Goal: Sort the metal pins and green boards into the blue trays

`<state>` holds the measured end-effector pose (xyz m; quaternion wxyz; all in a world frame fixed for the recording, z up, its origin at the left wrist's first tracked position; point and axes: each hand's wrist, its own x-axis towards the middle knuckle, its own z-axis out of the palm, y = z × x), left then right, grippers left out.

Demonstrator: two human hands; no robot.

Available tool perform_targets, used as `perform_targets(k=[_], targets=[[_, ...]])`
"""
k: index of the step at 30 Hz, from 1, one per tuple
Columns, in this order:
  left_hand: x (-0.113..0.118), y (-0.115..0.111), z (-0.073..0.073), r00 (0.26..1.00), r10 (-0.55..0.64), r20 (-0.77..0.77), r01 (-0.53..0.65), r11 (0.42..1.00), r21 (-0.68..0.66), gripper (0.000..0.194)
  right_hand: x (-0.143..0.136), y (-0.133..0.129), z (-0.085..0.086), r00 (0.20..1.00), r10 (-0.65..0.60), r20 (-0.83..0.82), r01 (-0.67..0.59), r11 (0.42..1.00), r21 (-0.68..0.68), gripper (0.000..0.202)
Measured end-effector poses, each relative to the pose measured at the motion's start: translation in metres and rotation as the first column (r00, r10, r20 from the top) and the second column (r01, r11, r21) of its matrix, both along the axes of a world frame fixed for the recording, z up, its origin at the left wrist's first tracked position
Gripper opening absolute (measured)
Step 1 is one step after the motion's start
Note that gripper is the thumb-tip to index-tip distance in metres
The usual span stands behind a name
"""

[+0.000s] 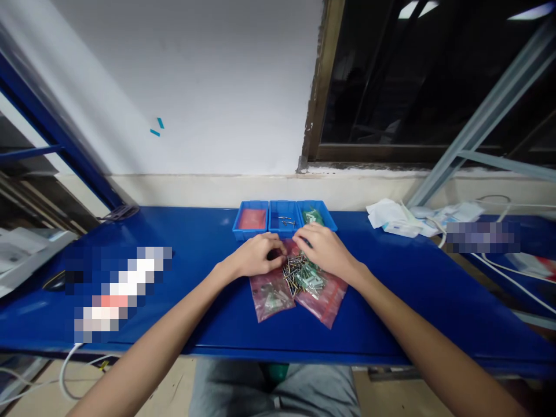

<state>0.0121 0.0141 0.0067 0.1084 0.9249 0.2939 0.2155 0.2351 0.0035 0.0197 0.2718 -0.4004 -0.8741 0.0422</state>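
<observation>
Across our blue table, three blue bins stand behind heaped screws on pink bags, which our curled left hand and bent-fingered right hand partly hide, so we cannot tell whether either grips anything.

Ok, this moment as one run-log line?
left hand: beside screws | right hand: over pink bag | beyond: blue bins | grip: unclear

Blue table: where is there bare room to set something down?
The table is bare between the right hand and the white packets, and between the left hand and the blurred patch. Crowded: the middle, with pink bags, metal pieces, blue bins.
</observation>
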Motion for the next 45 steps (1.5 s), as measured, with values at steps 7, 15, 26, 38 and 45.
perform_targets(k=[7,15,26,38,45], targets=[[0.003,0.001,0.000,0.999,-0.020,0.032,0.021,0.998,-0.056,0.019,0.005,0.005,0.000,0.997,-0.076,0.022,0.076,0.997,0.027,0.031],[0.004,0.000,-0.003,0.995,-0.049,0.087,0.055,0.996,-0.076,0.019,-0.003,0.002,-0.005,0.997,-0.030,0.073,0.029,1.000,0.006,0.026],[0.003,0.003,-0.004,0.982,-0.021,0.188,0.060,0.977,-0.204,0.013,-0.006,0.000,-0.006,0.999,-0.006,0.054,0.006,1.000,-0.007,0.026],[-0.002,0.013,-0.004,0.868,0.160,0.470,0.056,0.909,-0.412,0.017,-0.014,-0.008,-0.006,1.000,0.008,-0.020,-0.010,0.994,-0.108,0.010],[0.002,0.004,-0.008,0.949,0.103,0.299,-0.101,0.995,-0.023,0.015,-0.014,-0.007,-0.009,0.992,-0.100,-0.080,0.087,0.986,-0.144,0.018]])
